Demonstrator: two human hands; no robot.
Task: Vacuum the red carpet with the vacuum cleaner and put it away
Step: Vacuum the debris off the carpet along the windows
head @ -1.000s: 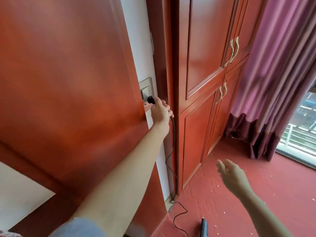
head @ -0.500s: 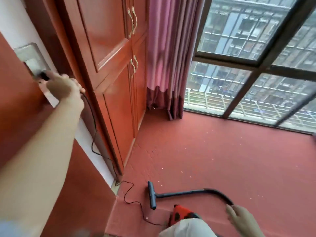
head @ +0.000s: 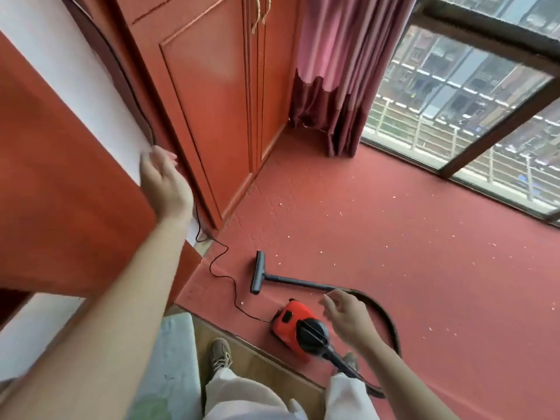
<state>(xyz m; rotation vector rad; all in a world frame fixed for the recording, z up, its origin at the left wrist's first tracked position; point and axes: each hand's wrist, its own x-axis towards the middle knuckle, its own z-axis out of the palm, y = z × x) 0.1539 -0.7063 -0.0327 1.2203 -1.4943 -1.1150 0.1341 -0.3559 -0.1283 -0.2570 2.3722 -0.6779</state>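
Left hand: raised in front of the white wall strip beside the cupboard; fingers loose and a little blurred, grip open, holding nothing. Right hand: held over the vacuum cleaner, fingers spread, grip open, nothing in it, not touching the machine. The vacuum cleaner is red with a black handle and sits on the red carpet close to the carpet's near edge, where it meets a strip of wood floor. Its nozzle lies flat on the carpet toward the cupboard corner, joined by a dark tube to the hose, which loops round to the machine's rear end. The black cord runs from the machine across the carpet to the foot of the wall and climbs behind the left hand. White specks are scattered over the carpet. A curtain hangs at the far corner, beside the window. One shoe stands on the wood floor.
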